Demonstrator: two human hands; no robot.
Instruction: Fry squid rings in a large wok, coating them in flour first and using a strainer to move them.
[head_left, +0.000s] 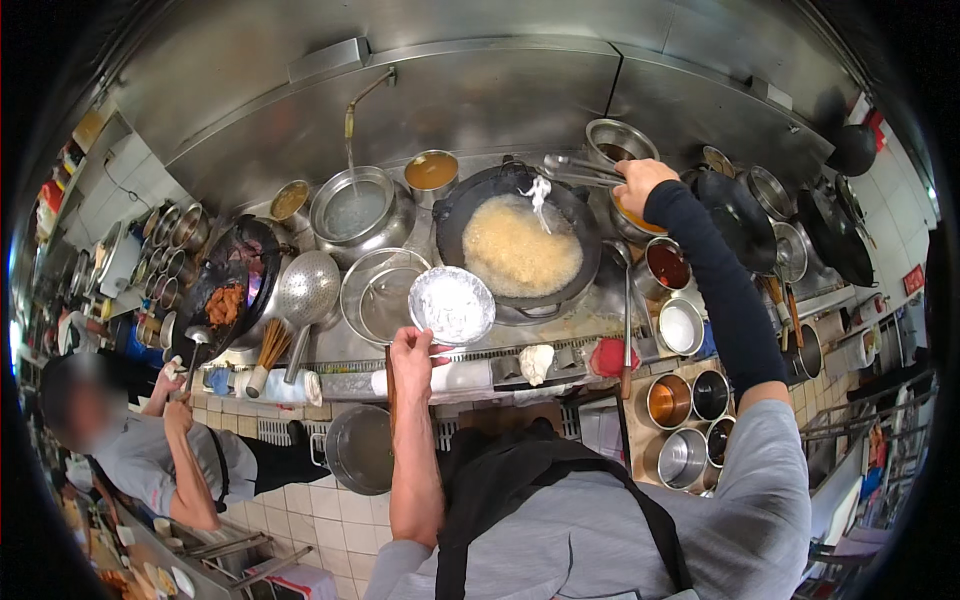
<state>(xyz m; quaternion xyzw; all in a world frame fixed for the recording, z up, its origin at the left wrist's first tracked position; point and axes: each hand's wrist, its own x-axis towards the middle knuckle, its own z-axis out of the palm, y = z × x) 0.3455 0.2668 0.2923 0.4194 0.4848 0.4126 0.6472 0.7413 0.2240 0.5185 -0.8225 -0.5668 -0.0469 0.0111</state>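
My left hand (412, 364) grips the near rim of a metal bowl (452, 304), whose inside is coated with white powder or batter. In my right hand (646, 184) is a pair of metal tongs (581, 170), reaching over the far side of a black wok (448, 232). A white-coated strip of food (538, 201) is at or just below the tongs' tips; whether they still pinch it I cannot tell. Under it, pale bubbling oil (523, 244) fills the wok, with foam hiding what lies inside.
Left of the bowl rests a wire strainer (360, 319), then a perforated ladle (309, 286). Water runs into a steel pot (352, 210). A co-worker (180, 469) tends another wok (255, 300) at left. A long-handled ladle (627, 322) and sauce pots (667, 264) stand at right.
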